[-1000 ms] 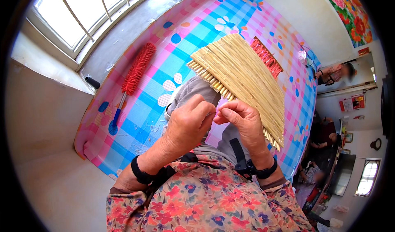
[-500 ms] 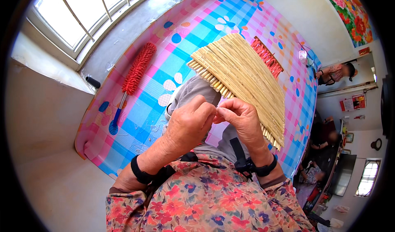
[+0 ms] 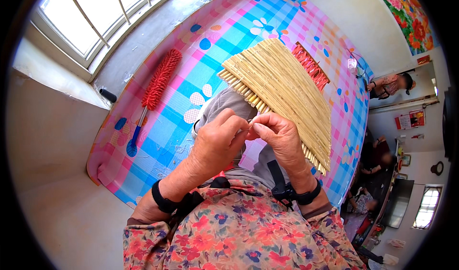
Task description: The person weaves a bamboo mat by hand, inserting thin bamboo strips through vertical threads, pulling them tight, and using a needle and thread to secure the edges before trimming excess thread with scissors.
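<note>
While the checked bedspread [image 3: 201,74] in pink, blue and white fills most of the view, running from seven o'clock up to one o'clock, the work itself sits near the centre. On that cloth lies a fan-shaped straw mat [image 3: 282,88] of pale stalks, spreading from the centre toward four o'clock, with a red strip [image 3: 311,66] along its far edge at about one o'clock. A red bristle duster [image 3: 160,78] with a blue handle lies well apart at ten o'clock, below the barred window [image 3: 91,16]. A grey cloth [image 3: 224,105] lies bunched just under the mat's near edge.

Both hands meet at the middle of the picture. The left hand [image 3: 217,143] is curled with thumb and forefinger pinched narrow; the right hand [image 3: 279,136] faces it, fingertips likewise pinched, the two touching. Something very fine, perhaps a thread or needle, seems held between them, but it is too small to tell. Each wrist wears a black band.

Judging from how things lie, the mat looks largely bound, its stalks lined up in a tidy row; the near ends still stand uneven, so edge work seems left.

Compared with half a second ago, almost nothing has shifted: the hands stay pinched together in the same spot, the mat and duster unmoved.
</note>
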Motion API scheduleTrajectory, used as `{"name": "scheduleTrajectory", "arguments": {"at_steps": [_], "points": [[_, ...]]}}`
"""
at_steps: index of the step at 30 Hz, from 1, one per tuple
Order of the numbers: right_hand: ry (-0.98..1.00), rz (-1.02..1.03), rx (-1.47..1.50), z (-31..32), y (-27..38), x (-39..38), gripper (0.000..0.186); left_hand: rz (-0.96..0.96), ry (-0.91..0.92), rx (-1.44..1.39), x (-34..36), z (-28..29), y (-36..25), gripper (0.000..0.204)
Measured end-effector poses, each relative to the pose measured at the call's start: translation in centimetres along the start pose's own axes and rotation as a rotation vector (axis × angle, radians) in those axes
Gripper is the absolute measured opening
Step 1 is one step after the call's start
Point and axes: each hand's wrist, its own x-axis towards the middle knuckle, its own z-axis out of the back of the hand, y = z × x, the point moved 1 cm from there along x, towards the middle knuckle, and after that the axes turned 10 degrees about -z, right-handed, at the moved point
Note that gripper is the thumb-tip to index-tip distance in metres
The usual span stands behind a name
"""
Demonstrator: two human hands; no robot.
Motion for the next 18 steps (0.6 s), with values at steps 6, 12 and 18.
{"name": "scheduleTrajectory", "arguments": {"at_steps": [6,12,18], "points": [[0.0,-0.039,0.041,-0.12,0.23,-0.01,0.013,-0.013,-0.004,0.025,0.1,0.17,-0.02,0.01],[0.025,-0.007,0.052,-0.15,0.07,0.03,0.012,-0.03,-0.027,0.016,0.07,0.22,0.01,0.009],[0.033,-0.031,0.043,-0.01,-0.05,0.22,0.01,-0.071,-0.012,0.084,0.23,0.27,-0.21,0.009]]}}
